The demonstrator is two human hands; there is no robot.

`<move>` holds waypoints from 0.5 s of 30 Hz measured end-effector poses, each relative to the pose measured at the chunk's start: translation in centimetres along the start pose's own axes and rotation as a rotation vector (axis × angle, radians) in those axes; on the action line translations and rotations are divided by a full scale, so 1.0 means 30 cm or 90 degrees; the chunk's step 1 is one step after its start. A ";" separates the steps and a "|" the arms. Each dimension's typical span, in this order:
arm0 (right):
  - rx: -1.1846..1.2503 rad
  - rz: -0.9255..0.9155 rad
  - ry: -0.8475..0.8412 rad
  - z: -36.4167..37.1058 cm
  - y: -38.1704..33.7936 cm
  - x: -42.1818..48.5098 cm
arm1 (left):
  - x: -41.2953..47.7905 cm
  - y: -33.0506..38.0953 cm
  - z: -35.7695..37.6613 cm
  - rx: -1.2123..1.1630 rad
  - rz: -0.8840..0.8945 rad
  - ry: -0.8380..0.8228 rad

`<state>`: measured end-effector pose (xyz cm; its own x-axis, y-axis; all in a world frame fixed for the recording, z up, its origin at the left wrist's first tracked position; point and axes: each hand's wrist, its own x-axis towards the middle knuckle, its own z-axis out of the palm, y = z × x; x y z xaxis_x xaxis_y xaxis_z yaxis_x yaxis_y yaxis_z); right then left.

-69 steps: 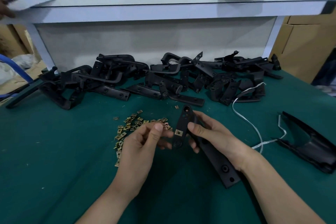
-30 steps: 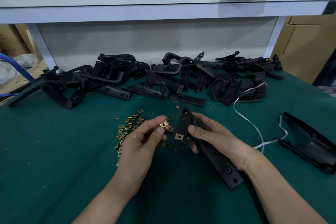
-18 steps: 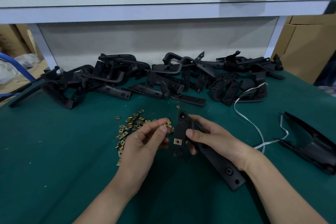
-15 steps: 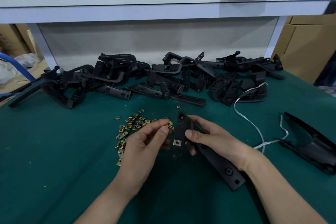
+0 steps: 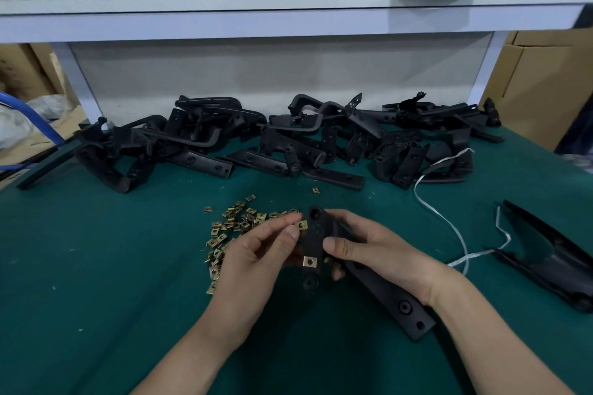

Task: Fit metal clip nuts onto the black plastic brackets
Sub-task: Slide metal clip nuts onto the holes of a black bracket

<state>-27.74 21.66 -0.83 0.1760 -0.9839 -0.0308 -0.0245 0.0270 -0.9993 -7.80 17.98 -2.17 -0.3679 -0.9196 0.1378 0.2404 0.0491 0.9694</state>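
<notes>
Standing almost upright above the dark green table cover (image 5: 96, 266), an angled black plastic bracket (image 5: 316, 237) is held by the right hand (image 5: 378, 253); the thumb is pressed on the bracket's front face and the fingers are curled round behind it, so that the part is clamped. The bracket's longer arm is stretched down to the right, under the wrist, towards the near edge. A small brass-coloured metal clip nut (image 5: 301, 225) is pinched between the thumb and forefinger of the left hand (image 5: 256, 260) and is held against the left edge of the bracket's upper part; whether it is already slid on cannot be told. A second clip nut (image 5: 310, 261) is seated lower on the same arm. A loose pile of clip nuts (image 5: 234, 224) is spread on the cover just beyond the left hand, and a single nut (image 5: 316, 190) is seen apart from it, farther back. A long heap of black plastic brackets (image 5: 288, 144) is stacked along the back, below a white shelf (image 5: 288, 19). A white cord (image 5: 439, 221) is laid to the right, beside a large black moulded part (image 5: 552, 256).
</notes>
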 end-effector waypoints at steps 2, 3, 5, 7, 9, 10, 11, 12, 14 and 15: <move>0.000 0.004 -0.008 0.001 0.000 0.001 | 0.003 0.004 0.001 -0.052 -0.021 -0.007; -0.002 0.006 -0.012 0.002 0.001 0.001 | 0.004 0.006 0.001 -0.077 -0.031 -0.008; -0.004 0.006 -0.021 0.002 0.005 0.003 | 0.010 0.005 -0.001 -0.109 -0.049 -0.001; -0.005 0.006 -0.026 0.001 0.008 0.004 | 0.014 0.001 -0.004 -0.115 -0.065 0.001; -0.009 0.007 -0.028 -0.001 0.009 0.004 | 0.016 -0.001 -0.005 -0.114 -0.074 -0.009; -0.017 0.009 -0.028 -0.002 0.009 0.003 | 0.015 -0.001 -0.006 -0.114 -0.077 -0.013; -0.024 0.011 -0.027 -0.003 0.009 0.002 | 0.015 0.000 -0.005 -0.113 -0.079 -0.015; -0.030 0.013 -0.027 -0.005 0.009 0.002 | 0.014 0.001 -0.005 -0.112 -0.081 -0.015; -0.035 0.012 -0.026 -0.007 0.009 0.002 | 0.013 0.002 -0.004 -0.104 -0.085 -0.014; -0.038 0.011 -0.028 -0.006 0.008 0.001 | 0.013 0.003 -0.004 -0.099 -0.088 -0.012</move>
<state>-27.90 21.59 -1.07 0.2177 -0.9747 -0.0501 -0.0869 0.0317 -0.9957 -7.81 17.59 -2.05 -0.4237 -0.9057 0.0110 0.3222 -0.1394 0.9363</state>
